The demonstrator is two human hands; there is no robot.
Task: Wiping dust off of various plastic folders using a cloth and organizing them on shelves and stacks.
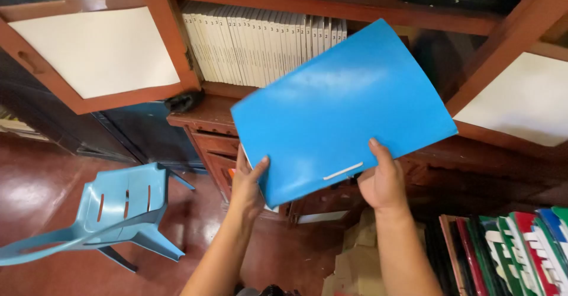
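Before the open wooden cabinet (331,9), both hands hold a blue folder (337,107) up, tilted; left hand (247,183) pinches its lower left corner, thumb on front; right hand (383,180) grips the bottom edge, thumb beside a white elastic band (343,171); white books (260,44) line the shelf behind; light blue plastic chair (112,213) at lower left; coloured binders (515,248) at lower right.
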